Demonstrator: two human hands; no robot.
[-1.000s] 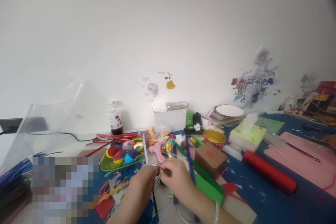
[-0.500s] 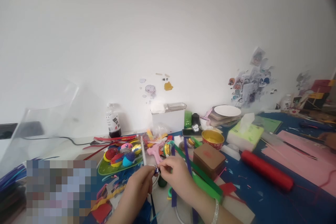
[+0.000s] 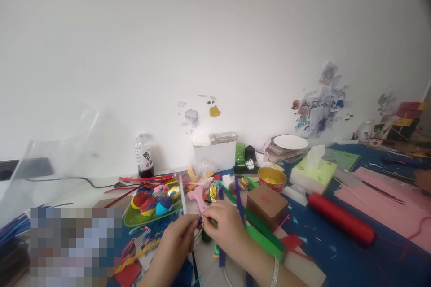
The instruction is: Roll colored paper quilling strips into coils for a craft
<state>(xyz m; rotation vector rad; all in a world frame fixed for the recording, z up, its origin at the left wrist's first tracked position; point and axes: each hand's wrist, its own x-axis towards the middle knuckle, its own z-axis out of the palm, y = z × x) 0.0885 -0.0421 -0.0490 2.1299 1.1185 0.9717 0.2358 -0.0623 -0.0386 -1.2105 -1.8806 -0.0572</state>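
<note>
My left hand (image 3: 175, 244) and my right hand (image 3: 224, 228) meet low in the middle, fingertips pinched together on a small dark blue rolled paper piece (image 3: 200, 220). A dark strip hangs down from it between my wrists. A silver bracelet (image 3: 275, 271) sits on my right wrist. Just beyond my fingers lie a pink glue gun (image 3: 196, 196) and a green tray (image 3: 134, 218) holding several coloured paper balls (image 3: 153, 201). Green paper strips (image 3: 262, 237) run beside my right hand.
A brown box (image 3: 267, 202), gold tin (image 3: 271, 178), tissue pack (image 3: 314, 171), red roll (image 3: 340, 218) and pink sheets (image 3: 380, 197) lie to the right. A bottle (image 3: 143, 160) and white box (image 3: 213, 152) stand by the wall. A clear plastic sheet (image 3: 50, 152) rises at left.
Both hands stayed pinched together and shifted slightly; the small blue piece now shows between the fingertips. The view drifted a little to the right.
</note>
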